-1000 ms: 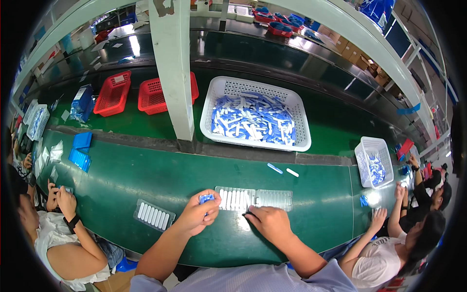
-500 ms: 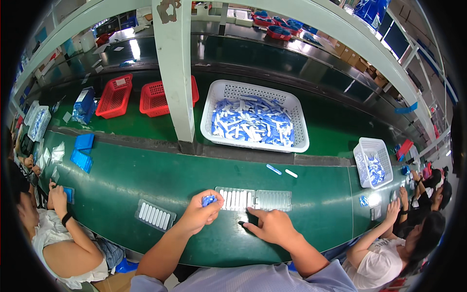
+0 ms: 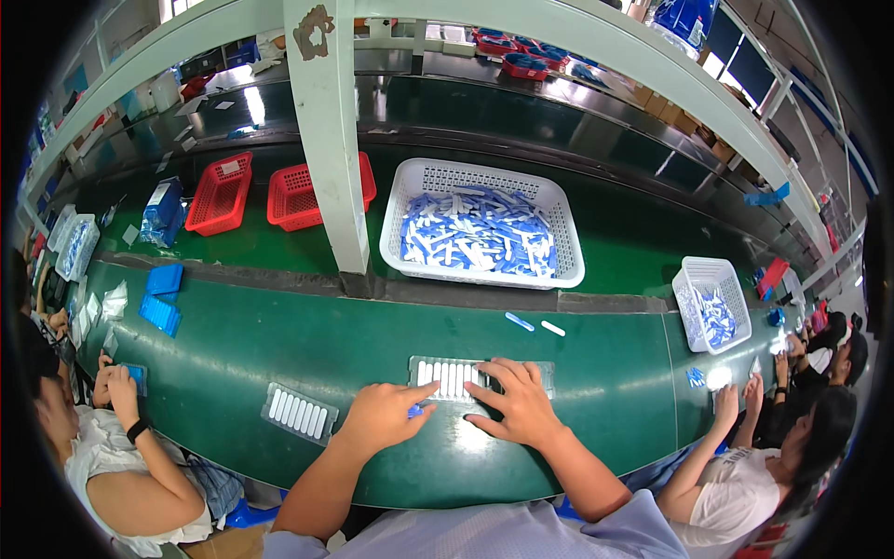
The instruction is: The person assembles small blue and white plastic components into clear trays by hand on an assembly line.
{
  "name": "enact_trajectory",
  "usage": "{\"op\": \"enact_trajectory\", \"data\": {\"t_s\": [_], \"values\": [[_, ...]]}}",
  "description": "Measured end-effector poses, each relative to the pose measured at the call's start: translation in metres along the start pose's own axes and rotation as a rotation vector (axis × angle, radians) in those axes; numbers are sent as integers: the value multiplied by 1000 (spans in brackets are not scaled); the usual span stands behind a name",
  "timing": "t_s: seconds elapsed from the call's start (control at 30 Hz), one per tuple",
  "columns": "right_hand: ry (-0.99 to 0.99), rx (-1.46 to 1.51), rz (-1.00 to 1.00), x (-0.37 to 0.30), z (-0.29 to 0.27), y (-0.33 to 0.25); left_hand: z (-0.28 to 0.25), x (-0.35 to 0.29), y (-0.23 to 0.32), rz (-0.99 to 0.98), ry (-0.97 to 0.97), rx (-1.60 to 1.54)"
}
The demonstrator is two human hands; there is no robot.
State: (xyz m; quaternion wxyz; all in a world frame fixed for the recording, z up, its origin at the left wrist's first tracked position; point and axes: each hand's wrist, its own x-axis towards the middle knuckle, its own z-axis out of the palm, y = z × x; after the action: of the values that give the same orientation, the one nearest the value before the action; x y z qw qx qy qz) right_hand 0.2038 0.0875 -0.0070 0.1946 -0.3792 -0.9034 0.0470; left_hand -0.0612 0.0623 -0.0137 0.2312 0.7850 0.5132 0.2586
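Observation:
A clear plastic blister tray lies in front of me, its left half filled with a row of several white sticks. My left hand is at the tray's near left corner, its index finger reaching onto the sticks. Small blue pieces show between its curled fingers; their exact kind is partly hidden. Spread over the tray's right part, my right hand has its fingers apart, fingertips touching the row's right end, and hides much of the right half. Another filled tray lies to the left.
A white basket of blue and white sticks stands beyond the ledge, behind a post. Two loose sticks lie near it. Red baskets are at the far left, a smaller white basket at right. People work on both sides.
My left hand has lowered and stretched its index finger onto the tray. My right hand has moved up, from pointing at the tray's near edge to lying spread across it.

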Motion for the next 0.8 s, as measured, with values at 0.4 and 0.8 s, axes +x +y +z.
{"op": "enact_trajectory", "data": {"t_s": [0.4,0.8], "values": [[159,-106,62,-6,10,-6,-8,-2,-2,-5,16,-88],[286,-87,70,-7,22,-10,-9,0,1,-149,-157,213]]}}
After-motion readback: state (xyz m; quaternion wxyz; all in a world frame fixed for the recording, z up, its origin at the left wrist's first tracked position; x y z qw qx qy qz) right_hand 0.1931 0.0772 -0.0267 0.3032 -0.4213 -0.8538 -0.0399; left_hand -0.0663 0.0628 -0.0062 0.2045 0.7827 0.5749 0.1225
